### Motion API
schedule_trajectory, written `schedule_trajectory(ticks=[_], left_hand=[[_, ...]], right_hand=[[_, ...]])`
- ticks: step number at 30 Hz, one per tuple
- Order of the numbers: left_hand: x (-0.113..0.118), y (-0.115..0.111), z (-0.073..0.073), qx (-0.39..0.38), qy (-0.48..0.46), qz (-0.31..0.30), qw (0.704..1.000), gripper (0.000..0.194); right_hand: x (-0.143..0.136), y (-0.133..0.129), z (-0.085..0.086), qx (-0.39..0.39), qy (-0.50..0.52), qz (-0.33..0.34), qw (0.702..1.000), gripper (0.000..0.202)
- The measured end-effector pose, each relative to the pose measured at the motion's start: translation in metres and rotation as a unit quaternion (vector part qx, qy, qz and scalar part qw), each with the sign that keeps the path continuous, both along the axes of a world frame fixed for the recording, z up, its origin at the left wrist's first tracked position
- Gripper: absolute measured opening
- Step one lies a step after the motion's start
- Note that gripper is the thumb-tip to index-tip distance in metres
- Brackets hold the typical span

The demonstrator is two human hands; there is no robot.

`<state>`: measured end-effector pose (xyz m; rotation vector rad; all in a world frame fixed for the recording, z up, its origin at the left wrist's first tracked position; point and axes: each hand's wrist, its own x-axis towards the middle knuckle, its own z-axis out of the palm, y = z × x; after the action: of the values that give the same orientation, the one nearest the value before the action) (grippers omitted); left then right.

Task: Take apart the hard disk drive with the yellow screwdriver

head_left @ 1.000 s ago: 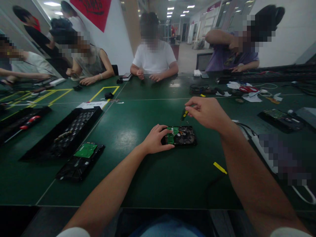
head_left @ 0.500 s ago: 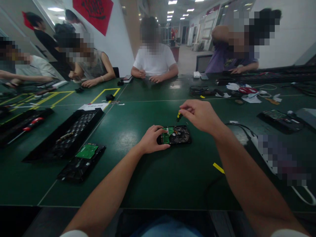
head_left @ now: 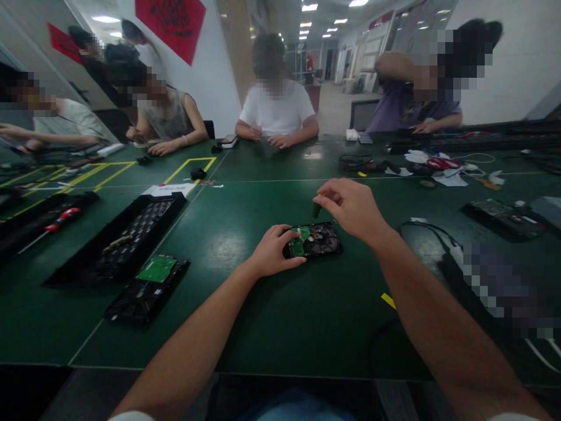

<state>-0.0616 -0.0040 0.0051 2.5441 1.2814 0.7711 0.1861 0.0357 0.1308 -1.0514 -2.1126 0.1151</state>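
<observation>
A black hard drive [head_left: 325, 238] with a green circuit board lies flat on the green table [head_left: 245, 327]. My left hand [head_left: 277, 251] grips its left end, thumb on the near edge and fingers over the board. Above the drive's far edge, my right hand [head_left: 348, 206] pinches a small screwdriver [head_left: 316, 209] with a dark, yellow-marked handle, held upright. Its tip is too fine to make out. To the left lies a second hard drive [head_left: 146, 289], its green board facing up.
Left of the drives stands a long black tray [head_left: 118, 240]; beyond it lies a red screwdriver [head_left: 63, 219]. A third drive [head_left: 504, 217], cables [head_left: 357, 164] and scraps [head_left: 451, 178] lie at right. Several people sit across the table, one in a white shirt [head_left: 278, 108].
The screwdriver handle has turned in my right fingers, and less of its yellow marking shows. My left hand still grips the drive. The whole view has shifted slightly.
</observation>
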Motion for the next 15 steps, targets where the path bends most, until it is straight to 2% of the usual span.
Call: schedule_trajectory(ticks=[15], left_hand=[[0.0001, -0.0014, 0.0008, -0.005, -0.006, -0.006, 1.000, 0.072]], right_hand=[[-0.0048, 0.0018, -0.0069, 0.030, -0.020, -0.027, 0.999, 0.012]])
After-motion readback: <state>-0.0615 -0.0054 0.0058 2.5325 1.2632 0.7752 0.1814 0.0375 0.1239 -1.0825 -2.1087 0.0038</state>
